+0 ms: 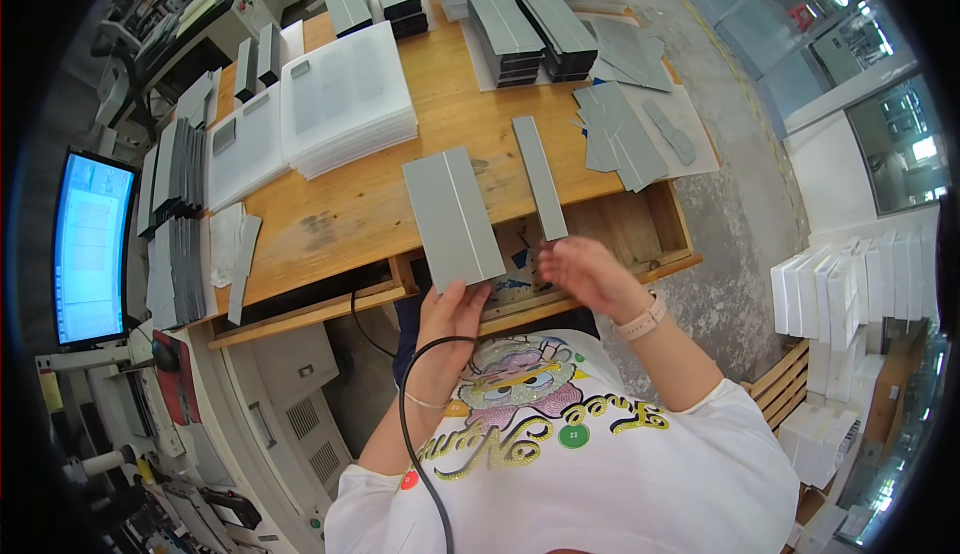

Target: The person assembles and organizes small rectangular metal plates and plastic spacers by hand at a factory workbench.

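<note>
One wide grey panel point(450, 209) juts over the edge of the wooden table point(365, 179), its near end gripped by the left hand point(453, 316); the right hand point(590, 272) curls its fingers by a narrow grey strip point(540, 179), whether gripping it I cannot tell.

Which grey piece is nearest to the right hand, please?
The long, narrow grey strip, its near end beside the right hand; the wide grey panel is at the left hand, and the fanned grey sheets lie farther off.
</note>
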Available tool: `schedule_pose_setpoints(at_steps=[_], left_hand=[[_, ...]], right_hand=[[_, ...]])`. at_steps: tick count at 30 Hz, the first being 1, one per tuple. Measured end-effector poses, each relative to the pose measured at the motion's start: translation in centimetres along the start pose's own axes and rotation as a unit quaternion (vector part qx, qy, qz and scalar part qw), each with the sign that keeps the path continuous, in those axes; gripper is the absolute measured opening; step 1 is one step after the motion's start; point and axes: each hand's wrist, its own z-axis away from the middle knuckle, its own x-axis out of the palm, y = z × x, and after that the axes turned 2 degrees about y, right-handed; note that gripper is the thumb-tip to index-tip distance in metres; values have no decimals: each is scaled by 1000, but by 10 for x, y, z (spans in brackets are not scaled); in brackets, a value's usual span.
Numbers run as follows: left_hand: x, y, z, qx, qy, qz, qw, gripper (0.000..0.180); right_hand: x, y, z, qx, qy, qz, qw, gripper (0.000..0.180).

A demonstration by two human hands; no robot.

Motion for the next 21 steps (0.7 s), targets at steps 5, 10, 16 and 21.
schedule_pose_setpoints(at_steps=[5,10,16,21], left_hand=[[6,17,-8,-1,-8,-59,998,31],[14,22,-14,-27,52,-170,984,28],[14,27,-14,-36,50,-178,982,30],[13,29,-15,-45,49,-171,983,31]], right_hand=[[50,16,-16,22,-6,19,1000,39],[52,27,-33,22,-8,43,999,34],[50,30,-36,1,4,58,998,23],[50,32,-37,-22,2,35,999,20]])
